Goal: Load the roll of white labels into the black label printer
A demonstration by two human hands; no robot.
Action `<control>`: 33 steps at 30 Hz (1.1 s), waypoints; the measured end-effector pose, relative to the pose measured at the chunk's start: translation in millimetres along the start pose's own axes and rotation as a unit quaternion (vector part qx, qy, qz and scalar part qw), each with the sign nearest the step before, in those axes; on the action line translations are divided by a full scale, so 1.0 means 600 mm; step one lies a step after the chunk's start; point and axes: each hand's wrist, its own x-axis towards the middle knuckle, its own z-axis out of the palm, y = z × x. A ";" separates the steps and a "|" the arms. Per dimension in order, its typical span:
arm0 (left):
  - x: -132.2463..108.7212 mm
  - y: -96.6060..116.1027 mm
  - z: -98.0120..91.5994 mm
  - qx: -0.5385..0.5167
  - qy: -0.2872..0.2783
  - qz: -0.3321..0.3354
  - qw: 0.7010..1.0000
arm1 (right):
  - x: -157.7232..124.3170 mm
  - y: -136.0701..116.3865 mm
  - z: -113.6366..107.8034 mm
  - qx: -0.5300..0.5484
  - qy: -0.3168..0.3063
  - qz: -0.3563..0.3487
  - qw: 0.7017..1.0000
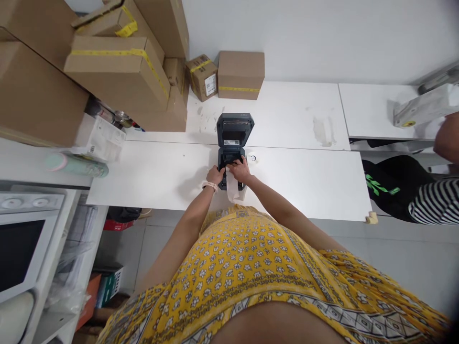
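Label printer (231, 151) sits on the white table (304, 177) straight ahead of the person, with both hands at its open compartment. The left hand (215, 175) bends over the left wall, thumb inside the rim; the right hand (241, 170) reaches over the right wall, fingertips at the upper end of a pale paper strip (233, 187). Whether either hand grips or merely touches is too small to tell. The strip comes out of the compartment and drapes over the printer's near end toward the person. The dark interior is partly covered by the fingers. The lid (235, 128) stands raised at the far side, its inner face toward the person, and the printer's long axis runs away from the body.

Just beside the right wall lies a small white round item (253, 158), partly behind the right hand. Beyond the printer stand a small carton with a white label (202, 76) and a wider carton (241, 74), both shut with yellow tape. Taped boxes (118, 67) pile up to the left, near a mint-green bottle (77, 165). At the far right, a co-worker's striped sleeve (435, 203) shows beside black cloth (387, 184).
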 end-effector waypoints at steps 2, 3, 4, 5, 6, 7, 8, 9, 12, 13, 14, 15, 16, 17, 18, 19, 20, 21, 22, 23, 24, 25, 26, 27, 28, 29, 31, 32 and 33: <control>-0.011 -0.001 0.005 -0.034 -0.018 0.000 0.999 | 0.000 0.003 -0.002 0.003 -0.005 -0.006 1.000; -0.016 -0.003 0.008 -0.054 -0.030 0.001 0.998 | 0.000 0.005 -0.003 0.002 -0.010 -0.010 1.000; -0.021 -0.004 0.011 -0.074 -0.041 0.001 0.996 | 0.000 0.007 -0.005 0.000 -0.017 -0.015 1.000; -0.025 -0.006 0.015 -0.087 -0.048 0.000 0.995 | 0.001 0.009 -0.008 -0.004 -0.026 -0.020 0.999; -0.028 -0.008 0.019 -0.094 -0.051 -0.002 0.994 | 0.003 0.011 -0.010 -0.011 -0.035 -0.025 0.999; -0.031 -0.010 0.023 -0.095 -0.052 -0.004 0.994 | 0.004 0.013 -0.012 -0.019 -0.045 -0.031 0.998; -0.032 -0.012 0.026 -0.091 -0.052 -0.003 0.995 | 0.006 0.015 -0.014 -0.027 -0.053 -0.036 0.998; -0.034 -0.014 0.028 -0.084 -0.052 -0.001 0.995 | 0.008 0.017 -0.016 -0.035 -0.059 -0.042 0.997; -0.040 -0.014 0.031 -0.053 -0.037 0.021 0.998 | 0.011 0.025 -0.017 -0.055 -0.069 -0.062 0.994; -0.045 -0.012 0.031 -0.033 -0.016 0.034 0.999 | 0.012 0.027 -0.018 -0.061 -0.071 -0.069 0.993; -0.050 -0.010 0.031 -0.009 0.012 0.052 0.999 | 0.013 0.029 -0.018 -0.065 -0.074 -0.076 0.992; -0.055 -0.007 0.030 0.020 0.043 0.080 0.996 | 0.013 0.031 -0.018 -0.067 -0.077 -0.082 0.991; -0.061 -0.005 0.030 0.049 0.070 0.118 0.989 | 0.014 0.033 -0.019 -0.066 -0.079 -0.087 0.991; -0.066 -0.004 0.031 0.078 0.087 0.165 0.979 | 0.014 0.034 -0.020 -0.064 -0.080 -0.092 0.991; -0.070 -0.004 0.032 0.106 0.094 0.216 0.966 | 0.014 0.035 -0.021 -0.061 -0.082 -0.095 0.990; -0.072 -0.005 0.033 0.131 0.090 0.265 0.951 | 0.014 0.036 -0.022 -0.059 -0.084 -0.098 0.990; -0.073 -0.007 0.035 0.153 0.080 0.307 0.936 | 0.014 0.036 -0.024 -0.058 -0.086 -0.100 0.990; -0.073 -0.011 0.038 0.172 0.069 0.338 0.923 | 0.014 0.037 -0.026 -0.059 -0.088 -0.101 0.989; -0.072 -0.015 0.040 0.188 0.057 0.357 0.913 | 0.013 0.037 -0.028 -0.059 -0.090 -0.102 0.989; -0.071 -0.020 0.042 0.201 0.047 0.369 0.906 | 0.013 0.037 -0.029 -0.058 -0.091 -0.103 0.989; -0.070 -0.025 0.044 0.212 0.038 0.373 0.902 | 0.013 0.038 -0.030 -0.056 -0.093 -0.104 0.989; -0.069 -0.029 0.045 0.219 0.030 0.375 0.900 | 0.014 0.038 -0.031 -0.054 -0.095 -0.105 0.988; -0.069 -0.033 0.044 0.225 0.022 0.375 0.899 | 0.014 0.039 -0.032 -0.052 -0.098 -0.106 0.988; -0.070 -0.036 0.044 0.229 0.014 0.375 0.898 | 0.014 0.039 -0.033 -0.050 -0.101 -0.107 0.988; -0.070 -0.038 0.042 0.232 0.006 0.376 0.897 | 0.014 0.039 -0.034 -0.049 -0.102 -0.107 0.988; -0.071 -0.039 0.040 0.233 -0.001 0.377 0.896 | 0.014 0.039 -0.034 -0.047 -0.101 -0.107 0.988; -0.073 -0.039 0.037 0.236 -0.013 0.377 0.896 | 0.014 0.039 -0.034 -0.041 -0.097 -0.105 0.989; -0.073 -0.039 0.035 0.238 -0.017 0.377 0.895 | 0.014 0.039 -0.034 -0.037 -0.097 -0.103 0.989; -0.072 -0.039 0.034 0.240 -0.020 0.378 0.894 | 0.015 0.038 -0.034 -0.033 -0.099 -0.100 0.989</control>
